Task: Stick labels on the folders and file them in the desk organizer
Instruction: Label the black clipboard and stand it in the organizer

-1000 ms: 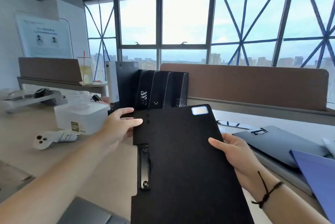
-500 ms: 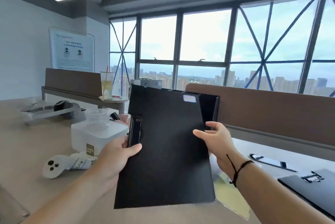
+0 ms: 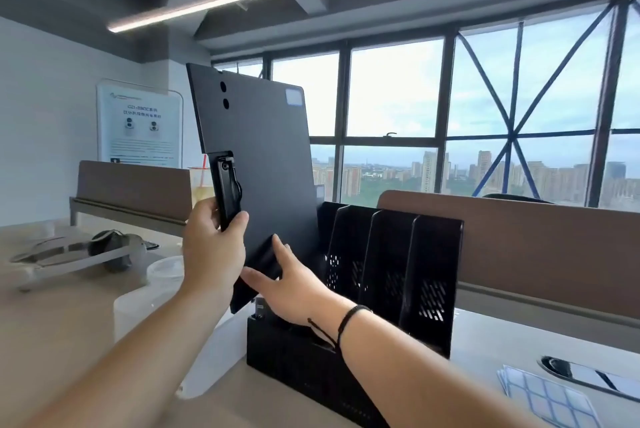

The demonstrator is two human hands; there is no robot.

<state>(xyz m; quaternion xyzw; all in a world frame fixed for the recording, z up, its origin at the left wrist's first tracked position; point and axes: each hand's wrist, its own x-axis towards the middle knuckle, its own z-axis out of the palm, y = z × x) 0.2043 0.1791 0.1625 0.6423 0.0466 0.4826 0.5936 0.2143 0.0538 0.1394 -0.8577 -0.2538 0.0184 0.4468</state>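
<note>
Folder (image 3: 263,164) upright above desk organizer (image 3: 391,275); left hand (image 3: 213,247) fingers clamp its clip edge, right hand (image 3: 289,289) fingers pinch its lower corner.

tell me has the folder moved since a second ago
Yes. The folder has gone from lying flat and low before the organizer to standing upright, its lower corner over the organizer's leftmost slot.
</note>
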